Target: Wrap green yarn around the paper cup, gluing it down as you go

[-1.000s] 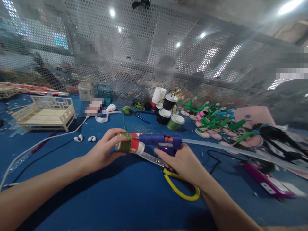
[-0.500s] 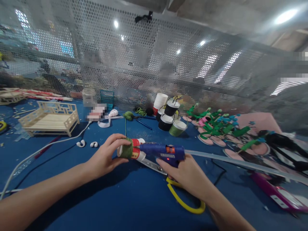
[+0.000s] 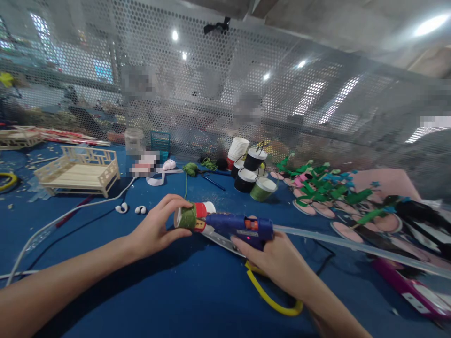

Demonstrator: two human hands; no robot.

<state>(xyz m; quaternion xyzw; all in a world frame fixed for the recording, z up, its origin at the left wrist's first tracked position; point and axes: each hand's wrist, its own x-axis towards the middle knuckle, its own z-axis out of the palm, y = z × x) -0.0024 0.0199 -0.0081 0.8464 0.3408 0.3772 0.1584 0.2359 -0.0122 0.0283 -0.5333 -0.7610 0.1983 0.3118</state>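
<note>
The left grip (image 3: 158, 227) holds a red-and-white paper cup (image 3: 200, 209), part-wound with green yarn (image 3: 188, 218), its axis running left-right; the right grip (image 3: 273, 253), closed round a blue plastic glue gun (image 3: 229, 223), aims leftward at the yarn's edge.

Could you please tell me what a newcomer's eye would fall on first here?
Probably the blue glue gun near the centre, in the right hand, its nozzle close to a red paper cup partly wrapped in green yarn and held in the left hand. Next come the yellow-handled scissors just below the gun. Then the green and blue craft pieces among pink discs, further back on the right.
</note>
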